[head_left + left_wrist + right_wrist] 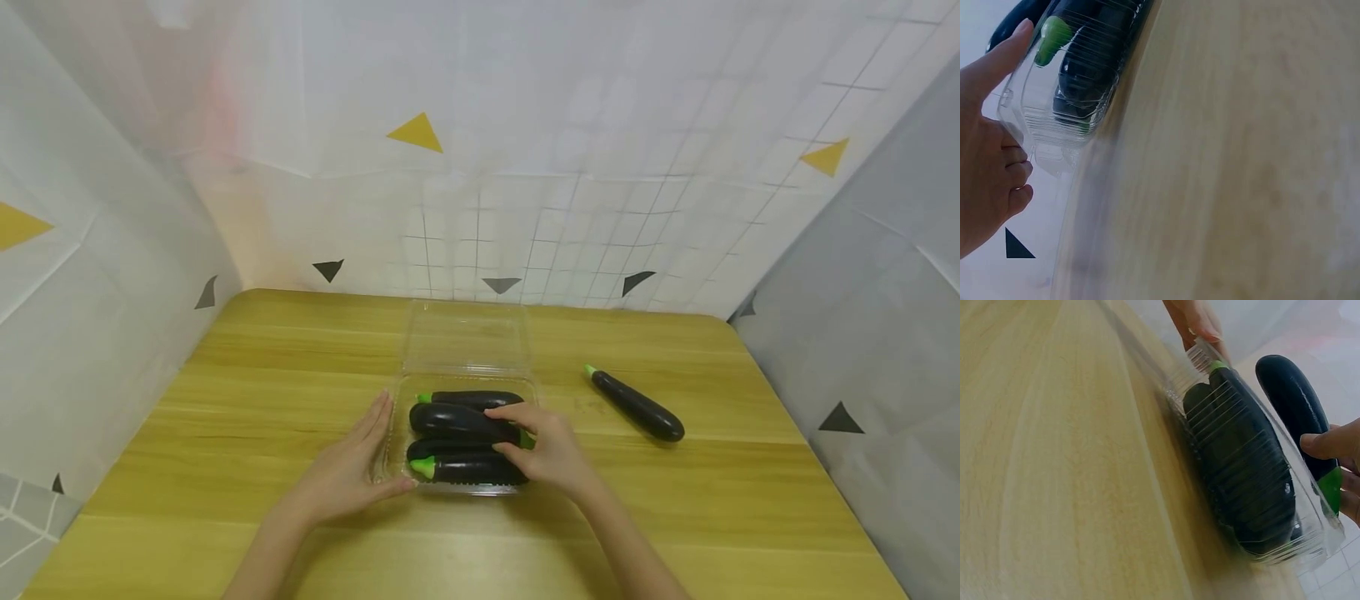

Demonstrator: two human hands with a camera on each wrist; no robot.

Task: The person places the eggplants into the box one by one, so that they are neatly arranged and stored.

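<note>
A clear plastic clamshell box (471,491) lies on the table with several dark eggplants inside. My right hand (551,450) pinches one eggplant (453,421) near its green stem end, thumb on the near side and fingers on the far side. In the right wrist view this eggplant (1290,394) sits higher than the others, above the box rim. Along the box's left side stretches my left hand (347,471), fingers extended and thumb at the near left corner. The left wrist view shows that thumb (1013,50) against the rim.
The box's transparent lid (467,337) is folded back toward the wall. One more eggplant (637,406) lies on the wooden table (690,508) to the right of the box. Pale sheets with coloured triangles (416,133) enclose the table's back and sides.
</note>
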